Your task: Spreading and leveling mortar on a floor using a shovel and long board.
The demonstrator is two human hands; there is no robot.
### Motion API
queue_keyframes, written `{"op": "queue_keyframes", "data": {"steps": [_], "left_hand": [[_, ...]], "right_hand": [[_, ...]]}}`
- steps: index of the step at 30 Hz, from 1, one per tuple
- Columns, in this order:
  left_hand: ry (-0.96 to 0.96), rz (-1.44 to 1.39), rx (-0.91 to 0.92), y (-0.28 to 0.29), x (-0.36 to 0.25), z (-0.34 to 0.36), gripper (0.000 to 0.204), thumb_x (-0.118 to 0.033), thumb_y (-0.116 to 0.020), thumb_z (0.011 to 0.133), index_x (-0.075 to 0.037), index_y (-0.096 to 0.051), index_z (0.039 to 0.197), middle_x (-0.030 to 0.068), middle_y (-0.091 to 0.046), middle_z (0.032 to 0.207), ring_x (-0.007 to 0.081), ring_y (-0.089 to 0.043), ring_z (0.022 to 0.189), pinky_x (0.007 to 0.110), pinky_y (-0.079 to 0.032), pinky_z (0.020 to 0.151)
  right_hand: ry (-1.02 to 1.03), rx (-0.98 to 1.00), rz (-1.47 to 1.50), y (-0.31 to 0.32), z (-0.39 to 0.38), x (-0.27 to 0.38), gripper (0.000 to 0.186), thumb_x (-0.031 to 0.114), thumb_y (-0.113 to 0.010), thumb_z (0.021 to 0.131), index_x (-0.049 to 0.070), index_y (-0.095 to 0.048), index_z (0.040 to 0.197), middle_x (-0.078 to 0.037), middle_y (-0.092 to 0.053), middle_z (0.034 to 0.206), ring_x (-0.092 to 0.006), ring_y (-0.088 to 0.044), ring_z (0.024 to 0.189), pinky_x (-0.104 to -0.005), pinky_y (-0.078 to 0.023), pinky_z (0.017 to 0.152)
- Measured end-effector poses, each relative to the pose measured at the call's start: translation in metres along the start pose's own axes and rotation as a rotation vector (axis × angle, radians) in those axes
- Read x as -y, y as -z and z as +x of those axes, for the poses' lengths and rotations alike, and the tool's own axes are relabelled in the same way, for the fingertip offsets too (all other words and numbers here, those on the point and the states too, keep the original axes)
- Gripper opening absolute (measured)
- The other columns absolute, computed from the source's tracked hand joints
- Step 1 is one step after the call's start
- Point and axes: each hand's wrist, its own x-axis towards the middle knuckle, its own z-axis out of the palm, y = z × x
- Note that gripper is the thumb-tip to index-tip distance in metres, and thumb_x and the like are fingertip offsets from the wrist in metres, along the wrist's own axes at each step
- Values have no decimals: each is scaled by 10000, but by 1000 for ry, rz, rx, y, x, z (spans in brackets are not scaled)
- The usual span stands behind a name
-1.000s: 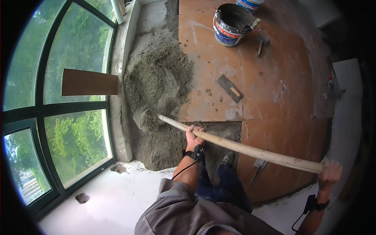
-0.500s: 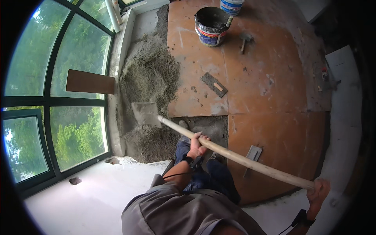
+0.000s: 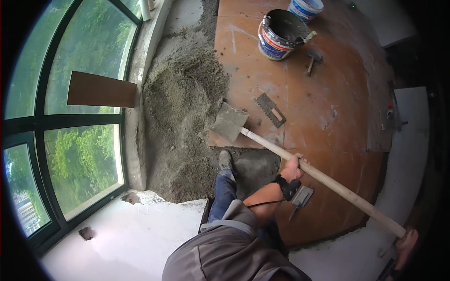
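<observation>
The left hand grips the shovel mid-handle, the right hand its end; the blade is at the sand heap's right edge. The heap looks partly flattened, otherwise lumpy, seemingly unfinished.

Brown-panelled floor, grey sandy heap, two buckets, hammer, notched trowel, another trowel
</observation>
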Motion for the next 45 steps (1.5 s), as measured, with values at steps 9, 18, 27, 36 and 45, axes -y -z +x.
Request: {"op": "queue_keyframes", "data": {"steps": [9, 18, 27, 36, 45], "left_hand": [[-272, -242, 223, 1, -244, -61, 156, -88, -543, 717, -82, -403, 649, 54, -442, 575, 217, -450, 573, 381, -460, 661], [-467, -383, 294, 97, -169, -137, 183, -119, -523, 732, -96, -370, 633, 6, -381, 587, 154, -390, 525, 304, -403, 539], [-459, -144, -73, 166, -25, -200, 157, -101, -514, 668, -104, -381, 585, 12, -375, 547, 177, -374, 492, 315, -401, 534], [-300, 348, -420, 260, -20, -132, 142, -143, -563, 762, -77, -457, 694, 78, -492, 566, 246, -496, 492, 369, -477, 515], [-187, 400, -729, 331, 7, -147, 112, -98, -570, 762, -59, -465, 756, 88, -492, 605, 214, -486, 489, 349, -451, 510]], "right_hand": [[262, -353, 33, 142, 229, 237, 189, 39, -569, 602, 6, -496, 773, -119, -460, 706, -324, -490, 686, -415, -368, 589], [271, -863, -107, 115, 148, 227, 163, 0, -694, 695, 19, -537, 734, -111, -571, 738, -274, -582, 677, -363, -466, 600], [18, -297, 516, -28, -28, 174, 193, 50, -658, 640, 27, -537, 788, -98, -525, 767, -301, -526, 734, -423, -409, 734], [49, 328, 706, -17, -180, 189, 329, 296, -708, 491, 98, -541, 693, -102, -540, 658, -317, -519, 588, -397, -409, 527], [-117, 905, 790, 35, -254, 227, 287, 377, -737, 645, 125, -609, 691, -37, -603, 608, -198, -529, 493, -329, -458, 497]]}}
